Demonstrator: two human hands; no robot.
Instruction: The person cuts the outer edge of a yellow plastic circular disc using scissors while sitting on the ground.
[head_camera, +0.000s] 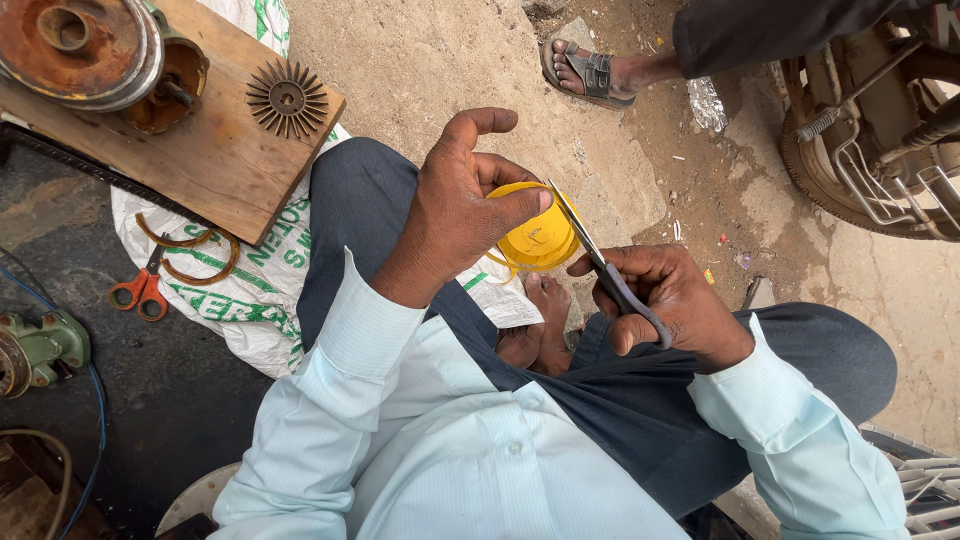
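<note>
My left hand (460, 205) grips a round yellow plastic lid (538, 238) by its rim, held above my crossed legs. My right hand (665, 300) is closed around the dark handles of a pair of scissors (598, 262), whose blades bite into the lid's right edge. A thin yellow strip curls off the lid's lower left side. I sit on the ground in dark trousers and a pale blue shirt, one bare foot showing below the lid.
A wooden board (205, 150) at upper left carries a rusty pulley (80, 45) and a small finned metal wheel (287, 98). Orange-handled scissors (140, 290) and rusty rings lie on a white sack (250, 300). Another person's sandalled foot (590, 70) is at the top; a vehicle wheel (880, 130) is at right.
</note>
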